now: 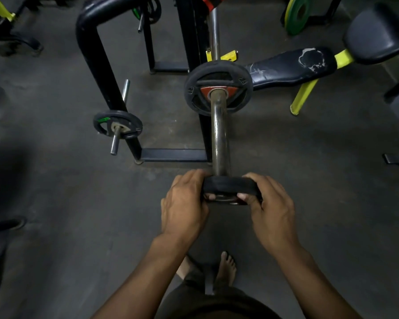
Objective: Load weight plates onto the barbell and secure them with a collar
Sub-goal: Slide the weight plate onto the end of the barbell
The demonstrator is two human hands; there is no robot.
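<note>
The barbell sleeve (219, 134) points straight toward me from the rack. A black weight plate with a red centre (218, 88) sits far up the sleeve. At the sleeve's near end is a small black weight plate (230, 185), seen edge-on. My left hand (184, 206) grips its left rim and my right hand (271, 208) grips its right rim, thumbs on the near face. The sleeve's tip is hidden behind this plate. No collar is visible.
A black storage rack (95, 54) at the left carries a small plate (117, 124) on a peg. A padded bench (293, 65) with yellow legs lies right of the bar. A green plate (297, 14) leans at the back. My bare feet (226, 265) stand below.
</note>
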